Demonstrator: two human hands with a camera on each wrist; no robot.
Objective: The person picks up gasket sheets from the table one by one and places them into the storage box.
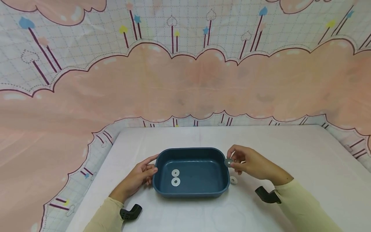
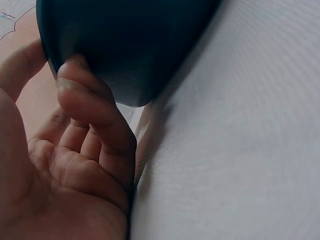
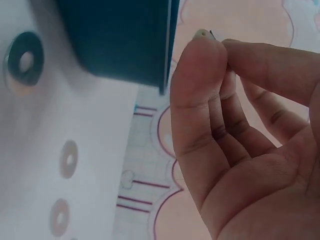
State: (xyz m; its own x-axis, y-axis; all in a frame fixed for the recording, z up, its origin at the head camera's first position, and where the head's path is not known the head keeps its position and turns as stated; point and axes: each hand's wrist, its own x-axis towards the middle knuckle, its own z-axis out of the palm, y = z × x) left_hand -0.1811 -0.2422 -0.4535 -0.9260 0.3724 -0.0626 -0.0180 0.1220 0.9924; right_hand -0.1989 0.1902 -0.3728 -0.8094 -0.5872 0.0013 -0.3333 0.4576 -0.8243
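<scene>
While the left grip (image 1: 134,178), thumb and forefinger extended, rests against a dark-blue, round-cornered rectangular tray (image 1: 203,177), the right grip (image 1: 251,162) pinches a grey flat ring (image 1: 227,163) by the opposite rim; below that grip, a pale flat ring (image 1: 235,180) lies on the white desk (image 1: 179,214); two white flat rings (image 1: 173,182) sit inside, nearer the left.
</scene>
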